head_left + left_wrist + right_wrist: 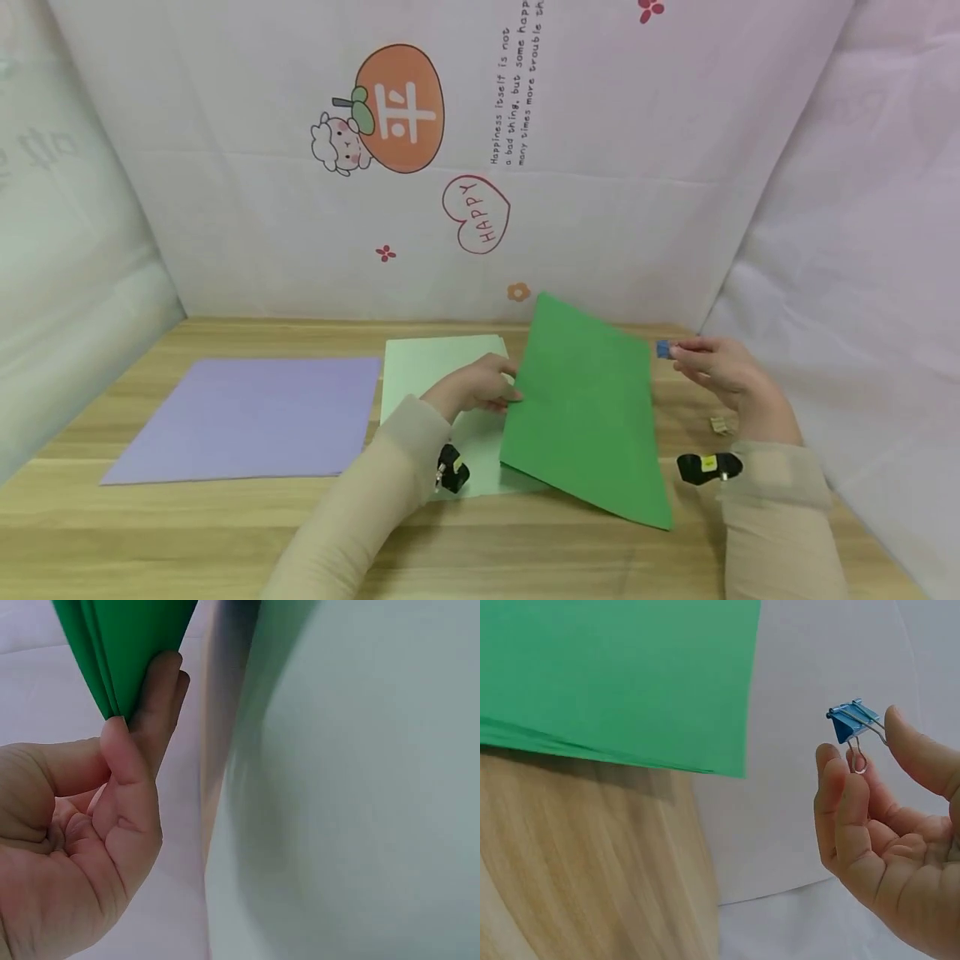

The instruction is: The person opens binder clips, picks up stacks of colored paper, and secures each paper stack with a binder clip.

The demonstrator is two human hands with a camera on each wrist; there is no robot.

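Note:
My left hand (483, 385) pinches the left edge of several green paper sheets (588, 408), held tilted above the table. In the left wrist view, thumb and fingers (124, 750) grip the layered edge of the green sheets (131, 652). My right hand (716, 367) holds a small blue binder clip (663, 349) just off the sheets' right edge. The right wrist view shows the blue binder clip (853, 720) by its wire handles between the thumb and fingers (922, 754). Partly hidden beneath the green sheets lies pale green paper (442, 358).
Purple paper (255, 417) lies on the left of the wooden table (225, 533). A yellowish clip (720, 426) sits near the right wrist. White printed cloth (615, 167) stands behind the table, with white cloth (862, 292) along the right side too.

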